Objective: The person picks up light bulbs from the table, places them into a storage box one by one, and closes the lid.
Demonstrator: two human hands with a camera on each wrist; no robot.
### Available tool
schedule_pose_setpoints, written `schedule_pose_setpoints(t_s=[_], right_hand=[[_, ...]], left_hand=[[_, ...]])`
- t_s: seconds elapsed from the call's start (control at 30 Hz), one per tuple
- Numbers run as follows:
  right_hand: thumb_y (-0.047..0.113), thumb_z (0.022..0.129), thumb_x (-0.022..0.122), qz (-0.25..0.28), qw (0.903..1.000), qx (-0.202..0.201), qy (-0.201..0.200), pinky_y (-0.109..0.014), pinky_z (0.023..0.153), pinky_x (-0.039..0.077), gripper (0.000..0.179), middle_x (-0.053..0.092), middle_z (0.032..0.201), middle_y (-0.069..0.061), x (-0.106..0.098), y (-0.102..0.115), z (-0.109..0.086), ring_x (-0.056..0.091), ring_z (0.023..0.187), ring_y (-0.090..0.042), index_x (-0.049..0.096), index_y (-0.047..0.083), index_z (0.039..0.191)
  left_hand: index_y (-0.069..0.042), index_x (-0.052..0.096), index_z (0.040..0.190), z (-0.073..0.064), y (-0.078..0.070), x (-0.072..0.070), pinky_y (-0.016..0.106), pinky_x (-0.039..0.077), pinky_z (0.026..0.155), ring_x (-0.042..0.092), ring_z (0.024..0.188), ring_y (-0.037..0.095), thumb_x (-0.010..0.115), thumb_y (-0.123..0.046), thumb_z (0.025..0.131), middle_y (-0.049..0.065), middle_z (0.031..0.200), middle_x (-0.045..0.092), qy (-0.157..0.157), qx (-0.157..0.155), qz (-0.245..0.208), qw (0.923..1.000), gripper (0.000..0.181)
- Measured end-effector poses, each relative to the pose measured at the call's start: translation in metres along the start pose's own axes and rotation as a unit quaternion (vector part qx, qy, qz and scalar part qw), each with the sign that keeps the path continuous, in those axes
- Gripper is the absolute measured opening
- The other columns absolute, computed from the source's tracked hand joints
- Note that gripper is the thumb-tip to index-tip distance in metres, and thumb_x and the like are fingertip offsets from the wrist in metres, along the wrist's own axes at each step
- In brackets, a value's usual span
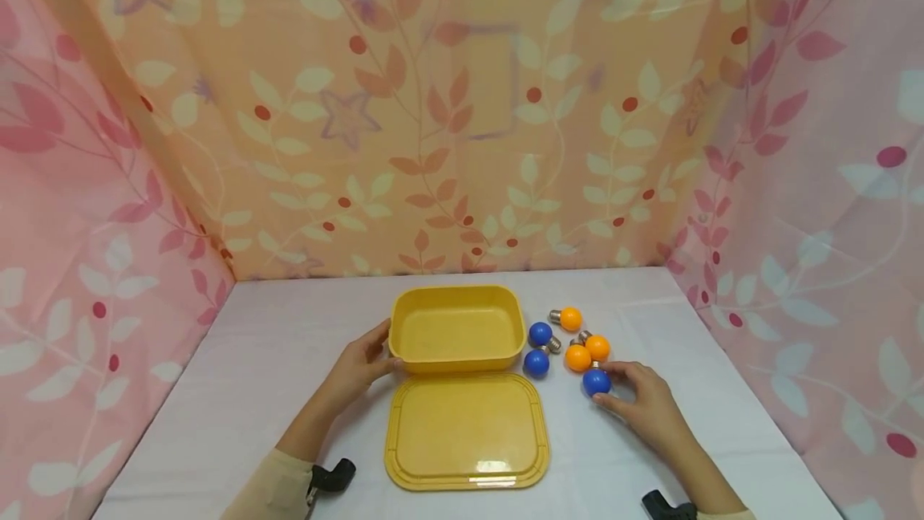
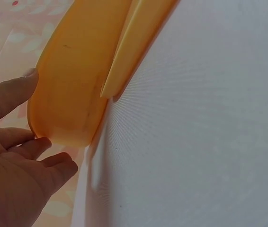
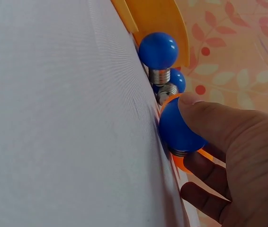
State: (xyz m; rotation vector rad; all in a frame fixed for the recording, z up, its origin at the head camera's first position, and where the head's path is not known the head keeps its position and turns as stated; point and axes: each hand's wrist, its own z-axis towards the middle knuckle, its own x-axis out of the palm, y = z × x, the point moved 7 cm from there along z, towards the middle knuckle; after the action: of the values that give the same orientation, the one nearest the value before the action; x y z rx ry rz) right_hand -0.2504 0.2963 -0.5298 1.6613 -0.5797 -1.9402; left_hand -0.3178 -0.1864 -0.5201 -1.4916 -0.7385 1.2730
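At the left end of an uncovered yellow plastic box (image 1: 456,365), my left hand (image 1: 361,359) holds the corner, thumb on the near side and fingers farther back. The left wrist view shows the thumb and fingertips at the box wall (image 2: 72,80), with the other fingers loosely bent. My right hand (image 1: 645,400) pinches a blue light bulb (image 1: 596,382) by its round globe, its metal screw base pointing away from me. Two orange bulbs (image 1: 577,358) lie just behind that bulb. Two more blue bulbs (image 1: 536,363) lie between them and the box.
A yellow lid (image 1: 468,432) lies flat in front of the box. Another orange bulb (image 1: 570,318) lies farther back, on its side. White cloth (image 1: 303,319) covers the table, and patterned fabric walls (image 1: 462,143) stand behind and on both sides.
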Motion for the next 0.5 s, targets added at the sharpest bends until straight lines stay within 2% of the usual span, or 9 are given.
schedule_pose_setpoints(t_s=[0.27,0.5], right_hand=[[0.041,0.084,0.085,-0.01,0.9999,0.002,-0.001,-0.06,0.104,0.049,0.055,0.07,0.119,-0.004,0.0004,-0.0008,-0.0015,0.062,0.113,-0.028,0.067,0.012,0.126],[0.047,0.085,0.082,0.0,0.9997,0.022,0.013,-0.064,0.106,0.045,0.057,0.07,0.122,-0.006,0.0,-0.0011,-0.0007,0.06,0.118,-0.031,0.067,0.012,0.128]], left_hand=[[-0.01,0.031,0.162,-0.0012,0.0023,0.0018,0.044,0.026,0.122,0.024,0.156,0.03,0.08,-0.03,0.09,0.01,0.167,0.03,0.005,0.016,-0.005,0.9998,0.089],[-0.011,0.032,0.161,-0.0003,0.0017,-0.0011,0.044,0.027,0.122,0.026,0.155,0.029,0.08,-0.035,0.089,0.008,0.167,0.032,0.0,0.003,0.003,1.0,0.09]])
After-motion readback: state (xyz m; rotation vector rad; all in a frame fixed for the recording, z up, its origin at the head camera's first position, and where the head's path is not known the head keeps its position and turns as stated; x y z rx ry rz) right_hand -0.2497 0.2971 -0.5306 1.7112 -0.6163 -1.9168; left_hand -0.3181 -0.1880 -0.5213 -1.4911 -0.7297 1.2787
